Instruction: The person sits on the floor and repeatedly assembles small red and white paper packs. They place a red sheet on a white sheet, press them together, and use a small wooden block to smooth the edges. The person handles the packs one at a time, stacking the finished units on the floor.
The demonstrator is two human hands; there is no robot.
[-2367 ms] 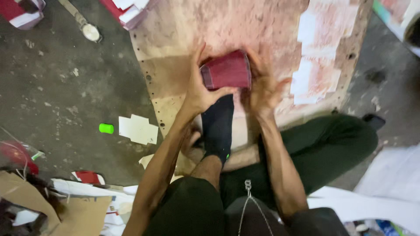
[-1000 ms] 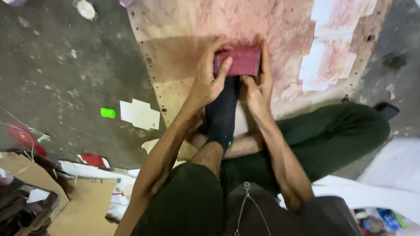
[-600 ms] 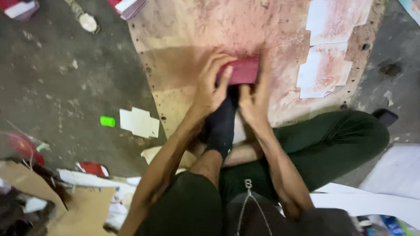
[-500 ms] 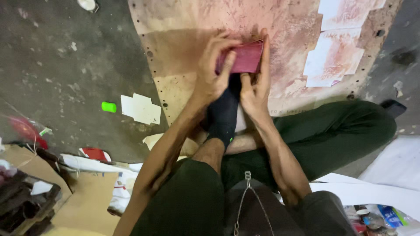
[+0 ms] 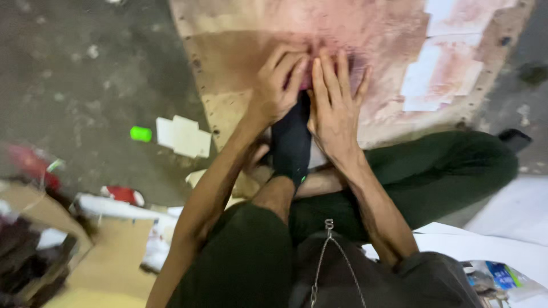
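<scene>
Pressing flat, we spread our left hand (image 5: 277,91) and right hand (image 5: 334,108) over the red piece (image 5: 306,80). Both rest on the stained board (image 5: 365,34), just beyond our black sock (image 5: 291,142).

Red item (image 5: 308,80): almost wholly covered by left hand (image 5: 277,91) and right hand (image 5: 334,108), only a sliver visible between fingers; shape indeterminate | Whole frame: motion-blurred | Stained board (image 5: 365,34): cut off at top edge beyond hands | Clutter (image 5: 34,251) far left of hands: blurred, unidentifiable
</scene>
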